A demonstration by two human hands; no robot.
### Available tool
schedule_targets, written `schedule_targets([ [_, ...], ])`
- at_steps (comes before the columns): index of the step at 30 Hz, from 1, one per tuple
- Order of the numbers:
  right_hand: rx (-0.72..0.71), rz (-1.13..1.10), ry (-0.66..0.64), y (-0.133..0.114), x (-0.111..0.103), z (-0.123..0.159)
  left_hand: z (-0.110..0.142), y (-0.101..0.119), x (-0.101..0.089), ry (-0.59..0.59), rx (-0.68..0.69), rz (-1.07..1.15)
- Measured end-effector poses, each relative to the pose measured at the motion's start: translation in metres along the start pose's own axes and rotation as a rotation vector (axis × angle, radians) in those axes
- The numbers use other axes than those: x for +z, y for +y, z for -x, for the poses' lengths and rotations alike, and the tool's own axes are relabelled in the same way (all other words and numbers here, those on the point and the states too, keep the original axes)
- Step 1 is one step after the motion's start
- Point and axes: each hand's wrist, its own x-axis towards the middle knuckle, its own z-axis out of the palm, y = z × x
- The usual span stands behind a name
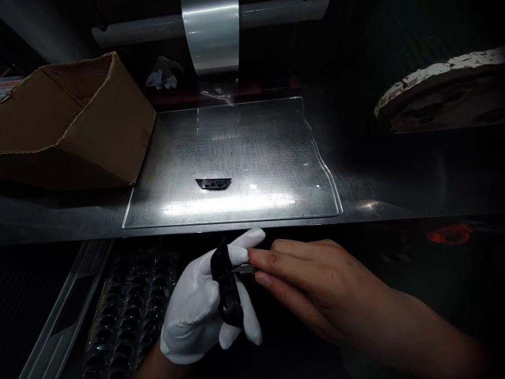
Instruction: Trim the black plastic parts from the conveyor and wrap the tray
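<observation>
My left hand [197, 305], in a white glove, grips a curved black plastic part [228, 295] below the bench's front edge. The part stands roughly on end between its thumb and fingers. My bare right hand [315, 279] comes in from the right, thumb and fingers pinching a thin pointed metal tool [245, 269]. The tool's tip reaches the black part's upper half; its exact kind is hard to make out. Beyond both hands, a small dark trapezoid-shaped piece [213, 183] lies on a clear scratched sheet [268, 152].
A cardboard box [106, 131] stands at the left of the metal bench [379, 189]. A wide strip of film [213, 37] hangs from a bar at the back. Below left, a clear tray [148, 251] holds several black parts. Orange handles [450, 233] show dimly at right.
</observation>
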Motion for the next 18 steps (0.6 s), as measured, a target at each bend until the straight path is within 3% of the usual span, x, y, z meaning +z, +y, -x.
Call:
schedule_targets([
  [10, -0.022, 0.073, -0.066, -0.001, -0.01, 0.005, 0.001, 0.001, 0.003, -0.087, -0.045, 0.099],
  [14, -0.032, 0.09, -0.093, -0.001, -0.014, 0.008, 0.001, -0.003, 0.005, -0.174, -0.089, 0.162],
  [18, -0.047, 0.099, -0.101, -0.001, -0.015, 0.01, 0.0, -0.006, 0.01, -0.173, -0.02, 0.182],
])
